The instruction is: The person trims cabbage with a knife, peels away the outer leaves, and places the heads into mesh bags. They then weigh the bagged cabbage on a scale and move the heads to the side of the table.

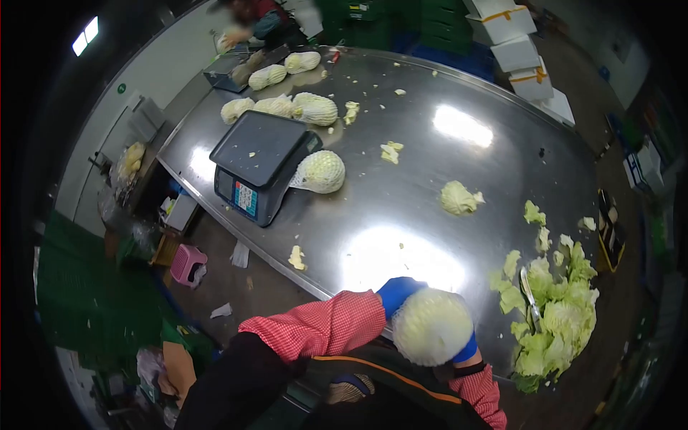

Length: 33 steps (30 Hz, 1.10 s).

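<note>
A pale round cabbage point(432, 327), apparently in white netting, is held between my two blue-gloved hands at the near edge of the steel table point(387, 208). My left hand point(398, 294) presses against its upper left side, the fingers partly hidden behind it. On the lower right side is my right hand point(466, 350), mostly covered by the cabbage. A knife point(530, 297) lies on a heap of loose green leaves point(566, 322) to the right. Another netted cabbage point(319, 172) touches the side of a digital scale point(261, 150), whose plate carries only a small scrap.
Several netted cabbages point(314, 108) lie beyond the scale. Leaf scraps point(459, 198) dot the tabletop. At the far left end stands another person point(261, 21). White foam boxes point(517, 54) are stacked behind the table, and a pink stool point(188, 264) is on the floor at left.
</note>
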Each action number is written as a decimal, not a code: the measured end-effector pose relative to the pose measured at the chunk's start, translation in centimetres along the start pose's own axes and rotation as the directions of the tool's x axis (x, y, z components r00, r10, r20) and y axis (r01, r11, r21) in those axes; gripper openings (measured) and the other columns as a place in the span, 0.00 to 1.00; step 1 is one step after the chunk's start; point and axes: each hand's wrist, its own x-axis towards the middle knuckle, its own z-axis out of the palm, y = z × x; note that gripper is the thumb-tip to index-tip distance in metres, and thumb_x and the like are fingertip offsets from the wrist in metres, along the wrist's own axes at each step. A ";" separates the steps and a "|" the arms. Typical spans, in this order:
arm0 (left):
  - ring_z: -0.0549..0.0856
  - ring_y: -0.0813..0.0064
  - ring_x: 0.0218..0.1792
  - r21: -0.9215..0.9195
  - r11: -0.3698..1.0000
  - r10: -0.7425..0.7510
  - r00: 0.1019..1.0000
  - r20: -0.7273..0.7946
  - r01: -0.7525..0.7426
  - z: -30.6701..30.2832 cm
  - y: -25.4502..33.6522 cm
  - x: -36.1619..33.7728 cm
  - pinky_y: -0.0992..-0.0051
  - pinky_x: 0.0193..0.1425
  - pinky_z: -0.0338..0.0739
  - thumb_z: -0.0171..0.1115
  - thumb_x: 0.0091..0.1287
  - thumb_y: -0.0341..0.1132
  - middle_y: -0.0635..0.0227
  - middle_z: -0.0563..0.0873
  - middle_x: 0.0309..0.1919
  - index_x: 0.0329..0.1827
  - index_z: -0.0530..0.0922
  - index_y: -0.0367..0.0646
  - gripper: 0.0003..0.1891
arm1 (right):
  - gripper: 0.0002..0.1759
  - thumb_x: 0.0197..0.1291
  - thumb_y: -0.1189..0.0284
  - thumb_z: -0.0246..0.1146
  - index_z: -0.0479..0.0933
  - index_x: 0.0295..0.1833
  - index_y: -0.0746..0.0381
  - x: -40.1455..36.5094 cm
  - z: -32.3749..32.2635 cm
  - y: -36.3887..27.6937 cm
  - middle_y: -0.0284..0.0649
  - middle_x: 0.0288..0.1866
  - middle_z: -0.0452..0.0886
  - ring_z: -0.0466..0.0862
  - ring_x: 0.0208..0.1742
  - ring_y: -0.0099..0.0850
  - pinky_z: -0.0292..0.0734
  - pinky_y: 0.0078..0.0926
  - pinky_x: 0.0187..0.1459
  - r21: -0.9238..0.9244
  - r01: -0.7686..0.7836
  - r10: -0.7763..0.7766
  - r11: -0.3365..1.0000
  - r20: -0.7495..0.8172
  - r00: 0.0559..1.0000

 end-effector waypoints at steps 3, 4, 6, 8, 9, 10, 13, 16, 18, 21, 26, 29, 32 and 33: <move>0.84 0.69 0.40 -0.221 0.973 -0.135 0.938 -0.320 0.064 -3.2 -4.0 -1.1 0.71 0.46 0.78 0.63 0.66 0.44 0.65 0.85 0.40 0.50 0.80 0.44 0.16 | 0.21 0.74 0.66 0.44 0.67 0.65 0.65 4.8 0.2 1.9 0.45 0.59 0.78 0.80 0.56 0.36 0.78 0.37 0.59 -0.172 0.101 -0.103 0.980 -0.005 0.995; 0.84 0.68 0.38 -0.474 0.880 -0.265 0.874 -0.407 0.046 -5.0 -5.8 -1.1 0.68 0.44 0.78 0.64 0.65 0.46 0.68 0.85 0.37 0.51 0.80 0.46 0.17 | 0.21 0.74 0.67 0.44 0.67 0.65 0.65 7.2 -0.7 2.7 0.44 0.58 0.78 0.81 0.55 0.36 0.78 0.37 0.59 -0.007 0.065 -0.065 0.998 -0.024 0.998; 0.83 0.67 0.41 -0.486 0.870 -0.316 0.665 -0.677 -0.081 -12.2 -7.7 -0.7 0.68 0.49 0.77 0.69 0.61 0.46 0.64 0.84 0.40 0.56 0.78 0.47 0.23 | 0.26 0.74 0.58 0.42 0.65 0.67 0.64 10.7 0.3 3.0 0.47 0.65 0.72 0.74 0.64 0.41 0.69 0.45 0.66 0.019 0.041 -0.041 0.999 0.009 0.999; 0.82 0.68 0.47 -0.456 0.880 -0.359 0.437 -0.825 -0.137 -19.7 -9.5 -0.3 0.69 0.55 0.75 0.70 0.60 0.46 0.59 0.83 0.47 0.60 0.75 0.43 0.28 | 0.26 0.74 0.58 0.42 0.66 0.67 0.65 13.4 4.5 2.8 0.48 0.65 0.72 0.74 0.64 0.43 0.69 0.47 0.67 0.075 0.042 -0.041 0.996 -0.020 0.999; 0.81 0.68 0.50 -0.456 0.871 -0.371 0.363 -0.855 -0.183 -23.3 -10.3 0.0 0.70 0.57 0.74 0.71 0.60 0.46 0.57 0.82 0.50 0.62 0.73 0.41 0.30 | 0.24 0.74 0.60 0.42 0.67 0.65 0.65 15.1 5.6 3.4 0.48 0.63 0.74 0.76 0.61 0.43 0.71 0.45 0.66 0.081 0.057 -0.054 0.995 -0.045 0.998; 0.80 0.67 0.53 -0.500 0.824 -0.379 0.396 -0.836 -0.268 -26.2 -11.0 0.4 0.69 0.59 0.73 0.72 0.59 0.46 0.56 0.81 0.52 0.62 0.72 0.38 0.32 | 0.25 0.74 0.60 0.42 0.67 0.66 0.65 16.7 6.1 3.9 0.48 0.63 0.74 0.76 0.62 0.43 0.71 0.45 0.66 0.065 0.061 -0.058 0.996 -0.059 0.997; 0.78 0.62 0.59 -0.660 0.541 -0.408 0.524 -0.748 -0.521 -31.1 -7.1 0.3 0.65 0.64 0.71 0.76 0.53 0.47 0.54 0.77 0.60 0.65 0.68 0.33 0.41 | 0.27 0.74 0.58 0.41 0.67 0.66 0.66 20.6 6.6 5.5 0.49 0.64 0.73 0.76 0.62 0.43 0.72 0.46 0.65 0.010 0.072 -0.071 0.997 -0.099 0.993; 0.79 0.61 0.58 -0.585 0.707 -0.371 0.494 -0.786 -0.398 -33.1 -14.6 7.4 0.66 0.65 0.72 0.80 0.45 0.52 0.53 0.78 0.58 0.63 0.70 0.35 0.46 | 0.27 0.73 0.59 0.41 0.68 0.65 0.66 23.3 7.0 6.3 0.50 0.62 0.75 0.78 0.60 0.44 0.74 0.45 0.63 -0.062 0.100 -0.107 0.993 -0.141 0.984; 0.79 0.58 0.57 -0.433 0.888 -0.287 0.552 -0.783 -0.154 -33.5 -13.4 7.5 0.65 0.65 0.72 0.82 0.38 0.55 0.51 0.79 0.56 0.61 0.71 0.37 0.48 | 0.26 0.72 0.60 0.42 0.69 0.64 0.66 24.1 7.0 6.5 0.50 0.60 0.77 0.80 0.57 0.44 0.76 0.44 0.60 -0.089 0.124 -0.140 0.988 -0.203 0.969; 0.77 0.53 0.58 0.025 0.983 0.153 0.732 -0.664 -0.183 -33.1 -11.0 7.5 0.62 0.66 0.71 0.82 0.34 0.54 0.49 0.76 0.57 0.63 0.69 0.41 0.51 | 0.25 0.71 0.61 0.42 0.70 0.63 0.66 25.4 7.0 6.3 0.49 0.59 0.78 0.81 0.56 0.43 0.78 0.43 0.58 -0.119 0.156 -0.180 0.981 -0.233 0.956; 0.70 0.54 0.64 0.136 0.990 0.103 0.829 -0.550 -0.033 -31.2 -7.1 4.0 0.61 0.68 0.68 0.82 0.37 0.50 0.49 0.69 0.62 0.68 0.62 0.44 0.54 | 0.27 0.72 0.58 0.42 0.69 0.65 0.66 26.4 5.8 6.0 0.48 0.60 0.77 0.80 0.57 0.43 0.76 0.45 0.61 -0.111 0.101 -0.120 0.989 -0.184 0.976; 0.70 0.59 0.65 -0.259 0.915 0.117 0.817 -0.565 -0.311 -31.1 -11.7 5.4 0.62 0.67 0.68 0.81 0.43 0.47 0.51 0.70 0.62 0.68 0.61 0.42 0.50 | 0.27 0.73 0.58 0.42 0.68 0.66 0.64 27.6 7.9 5.7 0.47 0.64 0.74 0.76 0.61 0.44 0.72 0.47 0.64 -0.192 0.213 -0.236 0.958 -0.108 0.966; 0.71 0.64 0.64 -0.422 0.804 0.134 0.819 -0.558 -0.419 -33.0 -7.1 1.3 0.63 0.66 0.70 0.78 0.50 0.40 0.55 0.71 0.62 0.67 0.61 0.41 0.44 | 0.26 0.73 0.58 0.42 0.67 0.67 0.63 28.4 9.7 4.0 0.47 0.67 0.71 0.73 0.65 0.45 0.69 0.49 0.66 0.020 0.203 -0.203 0.979 -0.007 0.979; 0.72 0.66 0.63 -0.458 0.780 0.135 0.830 -0.542 -0.426 -33.8 -4.7 -0.9 0.63 0.66 0.70 0.77 0.52 0.36 0.57 0.71 0.62 0.67 0.61 0.41 0.41 | 0.26 0.73 0.58 0.41 0.65 0.68 0.62 27.9 11.3 3.0 0.46 0.67 0.70 0.71 0.67 0.45 0.68 0.50 0.67 0.004 0.185 -0.185 0.983 0.002 0.983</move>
